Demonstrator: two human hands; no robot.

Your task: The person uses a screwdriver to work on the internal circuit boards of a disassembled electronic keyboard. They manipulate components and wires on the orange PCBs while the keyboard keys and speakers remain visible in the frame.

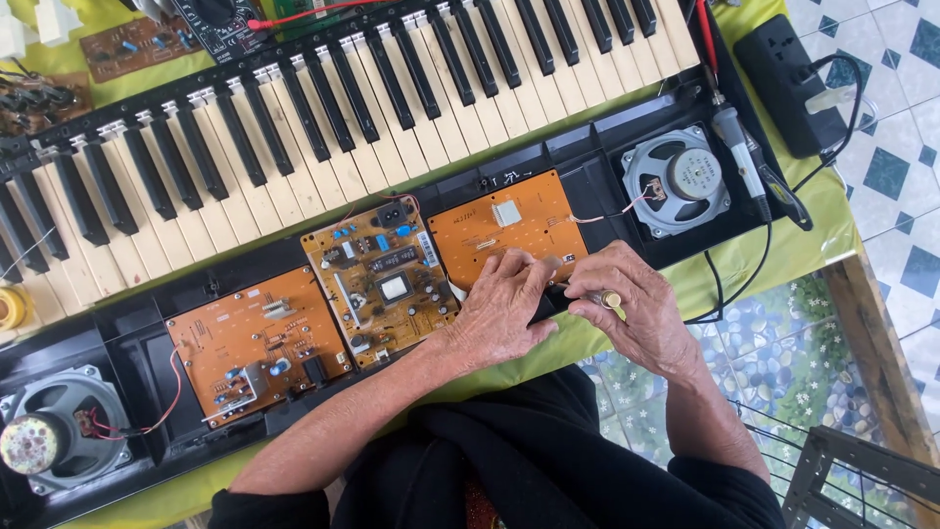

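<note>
both hands' fingers (529, 284) pinched, small brass part (611, 298)

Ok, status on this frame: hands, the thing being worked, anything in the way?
Left hand and right hand together at orange circuit board, open keyboard case. Grip unclear. Thin wire to speaker runs close by.

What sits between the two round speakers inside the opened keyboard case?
In the head view, three circuit boards lie in a row between the left speaker and right speaker: an orange board, a component-crowded middle board, and another orange board.
</note>
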